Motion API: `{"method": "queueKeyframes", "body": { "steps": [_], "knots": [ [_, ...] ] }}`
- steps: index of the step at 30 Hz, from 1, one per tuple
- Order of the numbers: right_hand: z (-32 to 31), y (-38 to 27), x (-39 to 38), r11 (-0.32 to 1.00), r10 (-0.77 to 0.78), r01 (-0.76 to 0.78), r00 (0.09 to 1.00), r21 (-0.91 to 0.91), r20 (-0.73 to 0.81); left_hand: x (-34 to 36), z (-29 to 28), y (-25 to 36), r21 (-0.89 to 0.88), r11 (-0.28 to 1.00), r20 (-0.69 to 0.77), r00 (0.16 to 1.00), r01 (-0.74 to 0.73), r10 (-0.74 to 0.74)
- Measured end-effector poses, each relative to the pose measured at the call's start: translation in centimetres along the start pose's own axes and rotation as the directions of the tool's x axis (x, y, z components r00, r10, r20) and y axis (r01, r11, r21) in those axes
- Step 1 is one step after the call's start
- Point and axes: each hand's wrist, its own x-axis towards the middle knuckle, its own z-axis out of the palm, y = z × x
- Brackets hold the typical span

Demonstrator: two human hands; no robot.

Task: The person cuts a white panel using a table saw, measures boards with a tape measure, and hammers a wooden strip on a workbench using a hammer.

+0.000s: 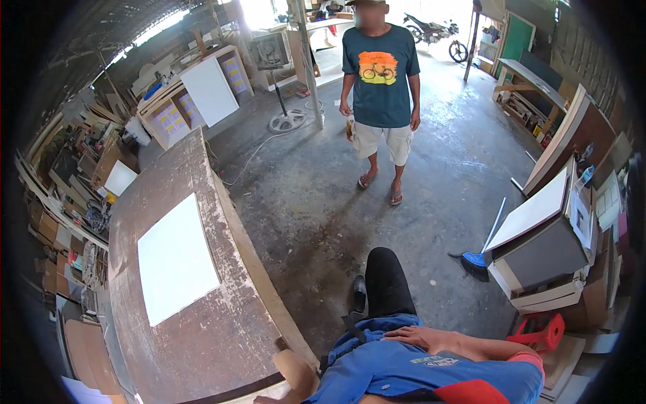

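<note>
My right hand (410, 335) lies flat on the front of my blue shirt (383, 363), its fingers stretched out and holding nothing. At the lower edge, by the near corner of the worn brown worktable (195, 353), my left hand (296, 376) is only partly in view. Its fingers are cut off by the picture's edge, so what they hold or touch does not show. A white rectangular sheet (178, 259) lies flat on the tabletop, out of reach of both hands.
A person (380, 74) in a dark T-shirt and light shorts stands ahead, facing me. At right are a blue broom (475, 262), a cabinet piece (538, 249) and a red plastic stool (548, 330). Farther back stand a fan (286, 121), a cable on the floor and a motorcycle (434, 32).
</note>
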Motion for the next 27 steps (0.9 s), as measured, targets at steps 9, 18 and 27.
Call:
{"method": "queueKeyframes", "body": {
  "steps": [9,18,27],
  "knots": [
    [1.1,-0.7,0.9,1.000,0.028,-0.028,1.000,-0.001,-0.007,1.2,1.4,-0.3,0.009,0.999,-0.027,0.999,-0.044,0.045],
    [-0.5,-1.5,0.9,0.999,0.025,-0.025,1.000,0.047,-0.007,1.6,1.3,-0.3,0.023,0.998,-0.044,0.998,-0.053,0.054],
    [-2.5,-0.3,-0.7,1.000,0.000,0.001,1.000,-0.023,0.025,0.2,4.4,-1.8,0.012,0.997,-0.087,0.994,-0.070,0.071]
  ]
}}
